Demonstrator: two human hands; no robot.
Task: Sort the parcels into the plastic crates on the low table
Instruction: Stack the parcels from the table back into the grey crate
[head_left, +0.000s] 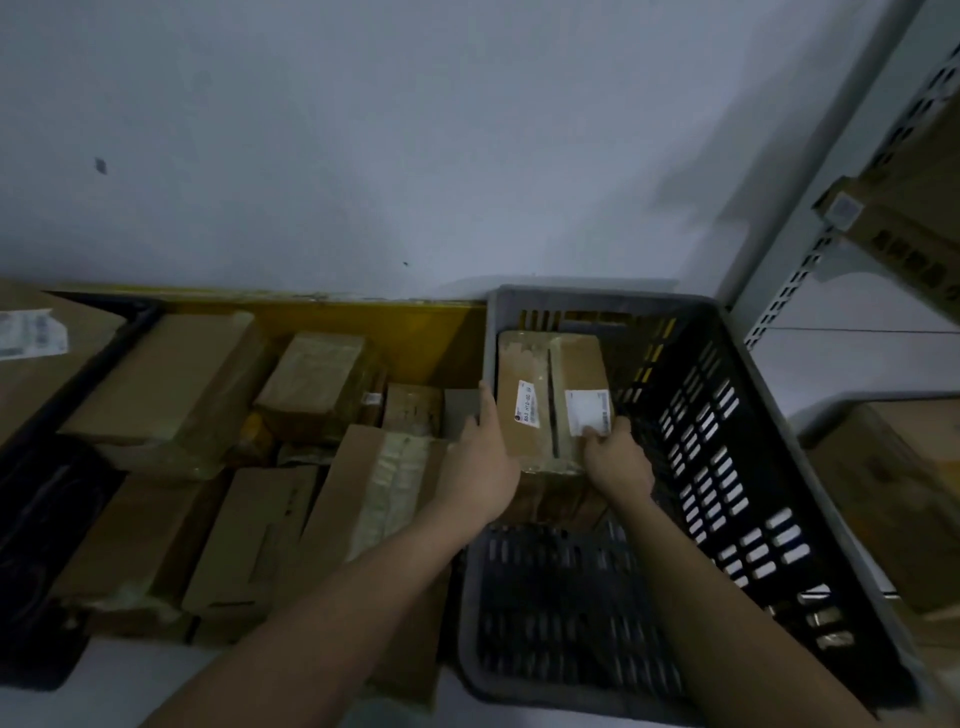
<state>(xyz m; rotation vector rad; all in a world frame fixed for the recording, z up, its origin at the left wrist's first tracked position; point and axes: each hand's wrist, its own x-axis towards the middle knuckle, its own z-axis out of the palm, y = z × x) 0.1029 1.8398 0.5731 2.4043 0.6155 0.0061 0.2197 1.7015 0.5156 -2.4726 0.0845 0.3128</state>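
Head view, dim light, looking down at a low surface against a pale wall (363, 130).

Both forearms reach in from the bottom edge; left hand (480, 457) clasps the left side of a taped cardboard parcel (540, 405), thumb laid up along its edge, fingers hidden behind the side; right hand (615, 457) grips the near right corner, fingers curled over the top, fingertips touching the white shipping label (587, 413); a second, narrower label (527, 402) sits left of the dark centre seam.

Parcel is inside the grey slotted plastic crate (727, 467), at its far left corner, close to the left wall; whether it rests on the crate floor cannot be told; crate floor nearer the camera is bare grid; crate appears tilted or skewed in the wide lens.

Left of the crate: yellow crate (415, 332) packed with brown cardboard boxes (171, 384) of mixed sizes, several wrapped in clear tape; one long box (374, 483) leans just beside the left forearm.

Far left: dark crate rim (93, 358); a carton with a white label (31, 332) beyond it.

Right edge: perforated metal shelving upright (800, 280); cartons (909, 208) on the shelves, blurred.
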